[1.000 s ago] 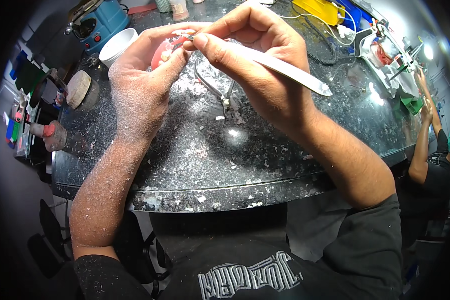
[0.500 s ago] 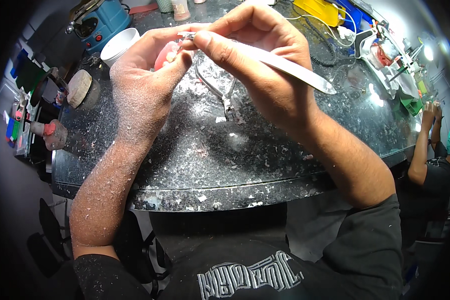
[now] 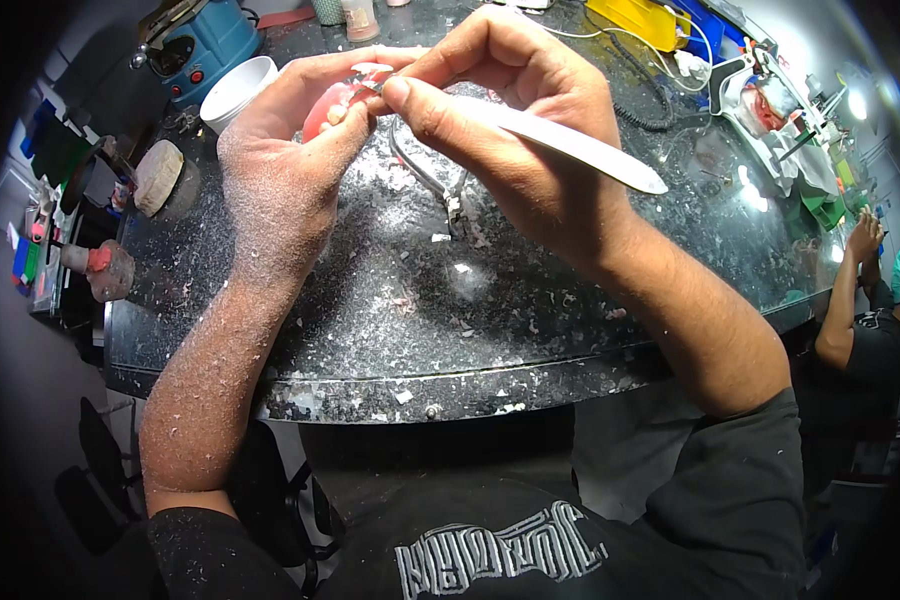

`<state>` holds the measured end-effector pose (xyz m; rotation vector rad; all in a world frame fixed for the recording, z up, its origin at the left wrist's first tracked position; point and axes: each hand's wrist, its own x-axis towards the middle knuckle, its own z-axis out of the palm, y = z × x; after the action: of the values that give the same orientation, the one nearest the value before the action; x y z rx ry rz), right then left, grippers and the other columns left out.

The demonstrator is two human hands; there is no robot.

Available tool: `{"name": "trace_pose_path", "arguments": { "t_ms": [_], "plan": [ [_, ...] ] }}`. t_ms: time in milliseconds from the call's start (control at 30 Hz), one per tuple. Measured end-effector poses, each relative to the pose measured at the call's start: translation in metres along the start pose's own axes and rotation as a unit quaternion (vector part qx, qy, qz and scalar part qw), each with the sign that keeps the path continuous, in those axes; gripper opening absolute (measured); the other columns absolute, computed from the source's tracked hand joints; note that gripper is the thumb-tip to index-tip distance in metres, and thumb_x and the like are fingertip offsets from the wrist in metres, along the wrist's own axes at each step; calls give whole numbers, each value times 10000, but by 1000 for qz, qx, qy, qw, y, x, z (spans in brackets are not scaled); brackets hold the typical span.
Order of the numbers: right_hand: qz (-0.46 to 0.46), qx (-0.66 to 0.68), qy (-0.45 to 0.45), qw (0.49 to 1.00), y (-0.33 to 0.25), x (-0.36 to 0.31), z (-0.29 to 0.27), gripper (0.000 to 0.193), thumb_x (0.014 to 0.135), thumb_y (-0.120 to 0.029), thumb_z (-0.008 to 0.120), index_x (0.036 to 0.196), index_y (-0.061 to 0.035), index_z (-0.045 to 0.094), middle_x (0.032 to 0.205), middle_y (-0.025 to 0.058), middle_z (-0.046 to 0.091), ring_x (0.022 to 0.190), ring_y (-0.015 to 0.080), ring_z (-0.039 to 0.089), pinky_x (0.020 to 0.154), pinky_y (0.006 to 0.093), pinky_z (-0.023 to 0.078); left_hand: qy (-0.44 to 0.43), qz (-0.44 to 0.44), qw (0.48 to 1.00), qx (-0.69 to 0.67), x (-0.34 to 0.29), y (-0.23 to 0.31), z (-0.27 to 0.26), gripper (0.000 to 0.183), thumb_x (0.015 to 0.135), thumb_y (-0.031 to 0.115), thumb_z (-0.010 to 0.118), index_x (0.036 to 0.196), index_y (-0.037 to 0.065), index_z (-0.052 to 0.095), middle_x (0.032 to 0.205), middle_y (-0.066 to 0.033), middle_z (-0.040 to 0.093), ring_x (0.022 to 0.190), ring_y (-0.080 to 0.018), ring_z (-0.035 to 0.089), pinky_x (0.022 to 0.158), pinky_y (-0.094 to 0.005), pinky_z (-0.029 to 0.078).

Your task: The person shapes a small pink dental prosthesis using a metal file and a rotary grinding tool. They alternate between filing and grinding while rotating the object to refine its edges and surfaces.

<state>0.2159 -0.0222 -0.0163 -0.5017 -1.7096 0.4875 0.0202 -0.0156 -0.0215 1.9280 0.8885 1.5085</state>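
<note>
Powdered with white dust, my left hand (image 3: pixel 280 165) is closed around a pink denture (image 3: pixel 322 108) with pale teeth, above the far part of the bench. My right hand (image 3: pixel 540 140) pinches a knife (image 3: pixel 600 160) with a long white handle, held like a pen. Its small metal tip meets the denture at my left fingertips, where a pale sliver shows. The fingers partly hide the denture and the tip. Below and between the hands, pliers (image 3: pixel 438 188) lie on the bench.
The dark workbench (image 3: pixel 390 330) is strewn with white dust and chips. At the far left are a white tub (image 3: pixel 240 92) and a blue machine (image 3: pixel 202 50); a round stone-like block (image 3: pixel 158 177) lies nearer. A yellow tray (image 3: pixel 640 25) stands far right. Another person's hand (image 3: pixel 863 238) shows at the right.
The knife's tip and my right fingers have shifted slightly at the denture, and the handle has tilted a little. A pale sliver now stands out at the tip. The other person's hands have moved down slightly.
</note>
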Motion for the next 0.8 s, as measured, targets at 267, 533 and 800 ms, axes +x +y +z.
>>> {"name": "trace_pose_path", "arguments": {
  "t_ms": [267,533,800],
  "plan": [
    [99,184,39,977,-6,-6,14,187,1014,-161,747,1001,16,687,998,137,790,949,147,753,845,289,601,2,-7,1000,2,-2,2,3,216,987,10,723,1200,28,747,1119,-54,774,1075,-115,713,974,-272,567],
    [110,214,38,970,-17,-8,21,164,1038,-141,718,1037,20,686,978,109,771,923,133,737,846,277,587,-1,-32,999,-3,-8,-1,4,246,972,-26,710,1212,23,722,1144,-86,769,1064,-141,733,963,-272,588],
    [-71,37,88,993,-8,6,13,201,1027,-230,747,998,-33,721,910,81,744,887,132,731,810,293,582,-6,-110,987,-113,-7,4,8,291,969,24,751,1256,2,713,1150,-80,767,1053,-111,721,945,-251,571]
  ]
}}
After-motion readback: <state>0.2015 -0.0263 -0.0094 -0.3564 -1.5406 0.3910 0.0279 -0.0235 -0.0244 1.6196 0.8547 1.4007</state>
